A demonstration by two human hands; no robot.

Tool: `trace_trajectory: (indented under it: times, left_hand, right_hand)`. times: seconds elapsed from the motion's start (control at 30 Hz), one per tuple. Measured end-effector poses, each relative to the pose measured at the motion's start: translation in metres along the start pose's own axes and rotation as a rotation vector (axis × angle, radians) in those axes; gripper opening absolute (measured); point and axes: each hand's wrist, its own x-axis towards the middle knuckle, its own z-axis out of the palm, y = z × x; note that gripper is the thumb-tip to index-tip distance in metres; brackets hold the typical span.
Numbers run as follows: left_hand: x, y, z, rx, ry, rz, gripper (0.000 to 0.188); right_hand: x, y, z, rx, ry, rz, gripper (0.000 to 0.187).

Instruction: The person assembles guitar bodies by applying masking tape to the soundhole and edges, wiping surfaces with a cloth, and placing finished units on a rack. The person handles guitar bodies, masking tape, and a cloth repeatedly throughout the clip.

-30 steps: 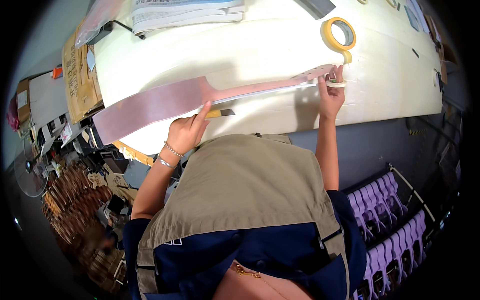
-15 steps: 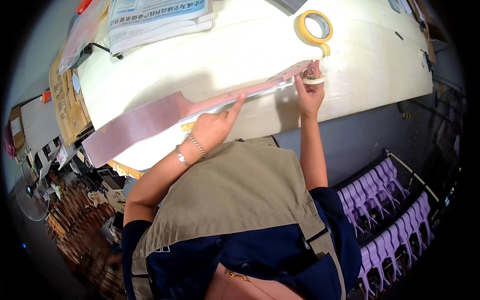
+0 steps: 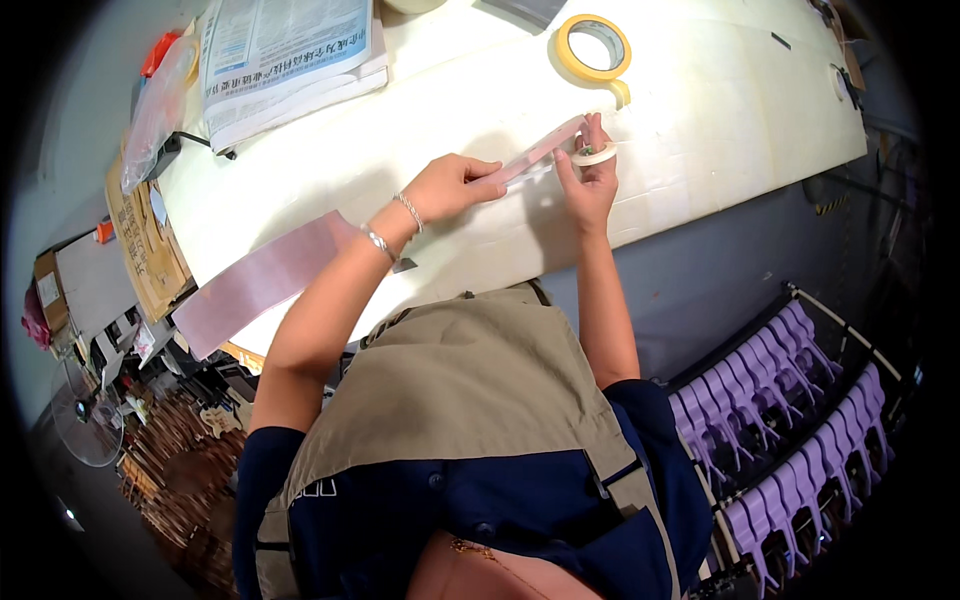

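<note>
An unfinished pinkish guitar [image 3: 265, 270] lies on its side on the pale table, its body at the left and its neck slanting up to the right. My left hand [image 3: 450, 188] is closed around the neck, and my left forearm hides part of the neck and body. At the far end, my right hand [image 3: 592, 185] pinches the headstock [image 3: 548, 146] between thumb and fingers. A narrow roll of whitish tape [image 3: 600, 156] hangs around fingers of that same hand. A thin pale strip runs along the neck's near edge between my hands.
Beyond my right hand a yellow tape roll [image 3: 568, 62] lies with its loose end on the white table [image 3: 700, 130]. Folded newspapers [image 3: 290, 70] and a clear plastic bag [image 3: 160, 125] sit at the far left. Purple guitar-shaped parts [image 3: 760, 390] hang on a rack at right.
My left hand has gone from an extended finger on the neck's near edge to a grip around the neck, closer to the headstock. The view has shifted slightly.
</note>
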Motion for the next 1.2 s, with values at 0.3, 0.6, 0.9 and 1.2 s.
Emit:
trace_trajectory:
  times: [0.3,0.6,0.9,1.2]
  left_hand:
    - [0.028,0.000,-0.009,-0.381,-0.210,-0.229,0.030]
    - [-0.013,0.009,0.001,0.396,0.109,0.085,0.046]
    - [-0.097,-0.015,-0.044,0.695,0.162,0.032,0.034]
    - [-0.086,-0.037,-0.006,0.705,0.389,0.433,0.053]
  right_hand:
    - [-0.030,-0.025,0.005,-0.010,0.302,0.253,0.067]
    - [-0.031,-0.043,-0.123,-0.366,0.291,0.344,0.040]
    - [0.014,-0.092,-0.030,-0.970,-0.580,-0.390,0.081]
    - [-0.044,-0.031,0.042,-0.656,-0.684,-0.474,0.068]
